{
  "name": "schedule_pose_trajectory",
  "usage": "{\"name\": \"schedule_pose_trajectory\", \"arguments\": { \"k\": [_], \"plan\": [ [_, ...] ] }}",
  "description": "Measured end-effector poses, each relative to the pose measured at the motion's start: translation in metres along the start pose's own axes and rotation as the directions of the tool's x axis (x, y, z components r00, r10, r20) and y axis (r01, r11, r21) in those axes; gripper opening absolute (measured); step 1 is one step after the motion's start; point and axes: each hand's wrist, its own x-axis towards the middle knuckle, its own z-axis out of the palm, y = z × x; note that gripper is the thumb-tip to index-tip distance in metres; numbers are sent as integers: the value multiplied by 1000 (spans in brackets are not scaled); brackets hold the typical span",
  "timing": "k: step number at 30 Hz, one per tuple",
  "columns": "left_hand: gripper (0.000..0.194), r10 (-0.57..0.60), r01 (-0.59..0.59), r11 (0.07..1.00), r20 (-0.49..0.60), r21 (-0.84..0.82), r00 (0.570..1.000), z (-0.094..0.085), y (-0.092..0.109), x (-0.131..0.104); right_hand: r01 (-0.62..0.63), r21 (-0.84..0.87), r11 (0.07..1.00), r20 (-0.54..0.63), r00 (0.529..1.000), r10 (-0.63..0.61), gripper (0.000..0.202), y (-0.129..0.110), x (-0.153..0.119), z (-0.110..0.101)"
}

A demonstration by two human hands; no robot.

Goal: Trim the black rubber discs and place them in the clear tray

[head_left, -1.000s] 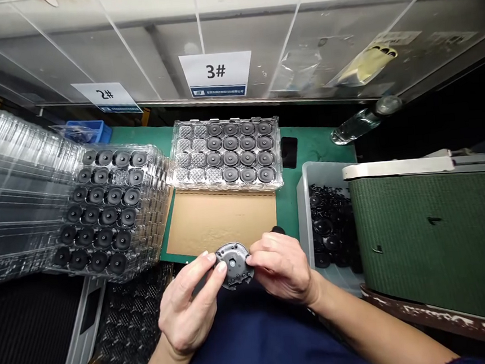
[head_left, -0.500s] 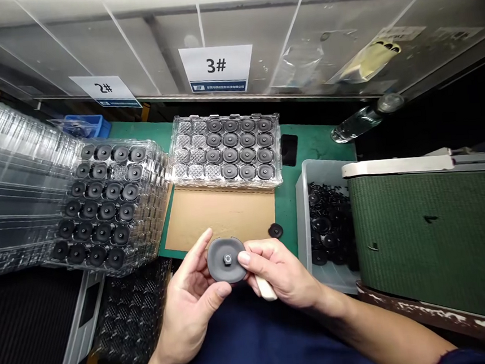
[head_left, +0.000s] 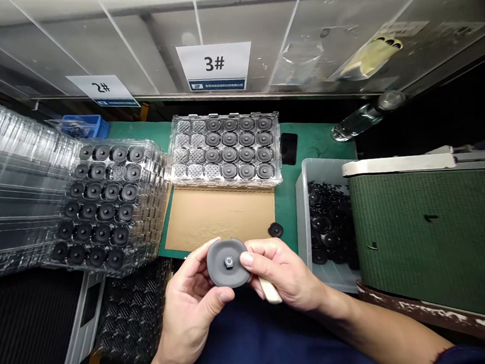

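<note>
A dark grey-black dished plastic disc (head_left: 223, 275) with a small raised hub at its centre faces me between my hands. My left hand (head_left: 189, 300) curls round its left side, thumb at the lower rim and index finger at the upper rim. With the thumb on its face, my right hand (head_left: 282, 272) pinches the right edge. A cream-coloured handle (head_left: 269, 290) sticks out below the right fingers; its other end is hidden. Beyond the hands, a clear plastic tray (head_left: 211, 172) holds rows of similar discs, with several bare pockets on its left side.
Brown cardboard (head_left: 219, 212) lies before the tray, with a loose disc (head_left: 275, 230) by its right corner. Left stands a stack of filled clear trays (head_left: 146, 196). Right are a translucent bin (head_left: 304, 222) of black parts and a green conveyor belt (head_left: 435, 244). A bottle (head_left: 360, 122) stands behind.
My left index finger has come down from pointing up onto the disc's upper rim. The disc and the cream handle have shifted slightly down and to the right.
</note>
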Motion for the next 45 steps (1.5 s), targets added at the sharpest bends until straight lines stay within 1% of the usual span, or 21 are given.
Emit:
{"name": "schedule_pose_trajectory", "arguments": {
  "k": [4,9,11,17,19,20,21,22,23,24,25,27,28,30,31,32,34,36,38,41,45],
  "plan": [
    [54,0,0,999,-1,39,1000,-1,3,0,-4,-22,1000,-13,1000,4,57,1,1,-2],
    [57,35,-39,981,26,188,999,-5,4,-3,-71,-121,990,-12,997,70,58,4,4,-6],
    [57,35,-43,976,41,211,999,-7,4,-3,-79,-128,989,-3,997,79,56,6,5,-9],
    [51,-21,20,997,21,78,1000,-3,2,6,-22,-48,999,-13,1000,21,57,13,3,-6],
    [51,-33,32,999,13,44,999,-3,1,8,4,-74,997,-45,999,-7,58,17,3,-7],
    [52,-37,37,999,10,30,999,-3,0,9,-1,-147,989,-80,997,-11,60,20,6,-10],
    [53,-40,40,999,5,16,999,-4,-1,9,-26,-261,965,-134,991,-10,62,25,9,-15],
    [55,-41,41,999,-5,4,999,-5,-2,9,-72,-392,917,-204,979,-11,62,31,14,-24],
    [57,-41,41,999,-17,-5,999,-6,-3,8,-136,-515,846,-285,958,-19,61,38,20,-36],
    [58,-40,39,999,-26,-12,999,-7,-3,7,-216,-611,761,-373,927,-36,55,47,26,-52],
    [59,-36,35,999,-35,-18,999,-8,-2,6,-295,-660,691,-454,889,-54,46,56,31,-70],
    [59,-28,27,999,-51,-24,998,-7,0,3,-465,-677,570,-602,796,-65,32,76,39,-110],
    [58,-25,24,999,-59,-22,998,-7,2,2,-555,-667,497,-666,743,-64,33,85,40,-129],
    [58,-19,18,1000,-67,-10,998,-5,5,0,-696,-626,351,-758,649,-63,45,103,37,-162],
    [58,-15,15,1000,-72,0,997,-4,7,0,-743,-606,285,-785,617,-61,49,111,34,-174],
    [58,-8,9,1000,-77,14,997,-4,8,0,-774,-592,224,-801,596,-57,53,119,31,-184],
    [59,12,-8,999,-95,44,995,-3,9,0,-801,-586,124,-809,586,-42,56,131,27,-194],
    [60,28,-20,997,-117,70,993,-2,9,0,-799,-599,51,-800,599,-29,55,141,27,-197],
    [61,31,-22,997,-126,78,992,-2,9,0,-788,-615,0,-788,615,-18,52,148,30,-197],
    [62,23,-17,999,-124,50,992,-2,9,1,-772,-634,-48,-773,635,-6,46,155,35,-198],
    [64,11,-12,1000,-127,-4,992,-4,7,2,-764,-642,-69,-765,644,-2,44,160,35,-201]
  ]
}}
